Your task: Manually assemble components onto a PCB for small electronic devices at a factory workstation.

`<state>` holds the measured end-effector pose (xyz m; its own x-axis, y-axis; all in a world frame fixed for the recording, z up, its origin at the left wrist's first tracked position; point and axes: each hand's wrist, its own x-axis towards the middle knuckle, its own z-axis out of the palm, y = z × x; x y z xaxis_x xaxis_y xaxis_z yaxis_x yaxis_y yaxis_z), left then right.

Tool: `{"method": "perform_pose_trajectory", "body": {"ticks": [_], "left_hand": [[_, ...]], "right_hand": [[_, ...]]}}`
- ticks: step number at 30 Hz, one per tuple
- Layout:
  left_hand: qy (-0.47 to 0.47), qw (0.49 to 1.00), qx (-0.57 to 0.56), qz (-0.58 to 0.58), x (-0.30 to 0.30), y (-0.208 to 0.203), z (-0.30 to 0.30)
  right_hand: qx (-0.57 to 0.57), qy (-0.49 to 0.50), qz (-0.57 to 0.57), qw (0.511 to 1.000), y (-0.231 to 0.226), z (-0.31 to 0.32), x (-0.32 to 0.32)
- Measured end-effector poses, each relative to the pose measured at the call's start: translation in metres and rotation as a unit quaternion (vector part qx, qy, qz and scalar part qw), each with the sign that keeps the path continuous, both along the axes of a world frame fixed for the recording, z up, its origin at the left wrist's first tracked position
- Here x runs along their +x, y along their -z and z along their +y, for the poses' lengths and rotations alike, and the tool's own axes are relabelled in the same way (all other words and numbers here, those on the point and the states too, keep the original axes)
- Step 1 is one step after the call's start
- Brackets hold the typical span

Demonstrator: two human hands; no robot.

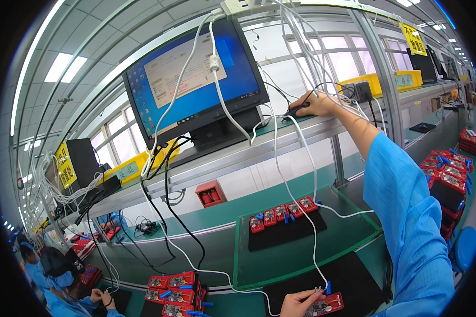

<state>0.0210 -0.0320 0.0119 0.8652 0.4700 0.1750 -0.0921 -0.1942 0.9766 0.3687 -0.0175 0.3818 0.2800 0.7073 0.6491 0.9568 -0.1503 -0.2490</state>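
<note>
My right arm, in a blue sleeve, reaches up to the shelf. There my right hand (316, 104) is closed over a black computer mouse (296, 111), beside the monitor (195, 79), which is lit with a window open on a blue desktop. Low in the view, my left hand (300, 304) pinches the end of a white cable (316, 248) against a circuit board in a red case (333, 304). The fingers partly hide that board and the cable's tip. A blue piece stands up at the case's far edge. Under the case lies a black mat (354, 280).
Stacks of red-cased boards stand left (177, 293) and right (449, 177). A row of boards (283, 212) lies on a farther mat. White and black cables hang across the shelf front. A red box (211, 194) sits behind. Co-workers (63, 280) sit at the left.
</note>
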Motion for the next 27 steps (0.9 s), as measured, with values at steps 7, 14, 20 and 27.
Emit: {"method": "perform_pose_trajectory", "body": {"ticks": [7, 14, 20, 27], "left_hand": [[-0.003, 1.0, 0.016, 0.01, -0.001, -0.005, -0.001], [0.002, 1.0, 0.01, 0.003, -0.001, -0.005, -0.001], [0.006, 1.0, 0.001, 0.007, 0.0, -0.002, 0.001], [0.011, 1.0, 0.005, 0.002, 0.0, 0.001, 0.002]], "right_hand": [[0.021, -0.027, -0.008, 0.999, 0.005, -0.001, 0.007], [0.045, -0.05, -0.003, 0.998, 0.006, -0.001, 0.005], [0.04, -0.054, -0.004, 0.998, 0.005, 0.0, 0.004], [0.034, -0.076, -0.009, 0.996, 0.005, 0.004, 0.014]]}}
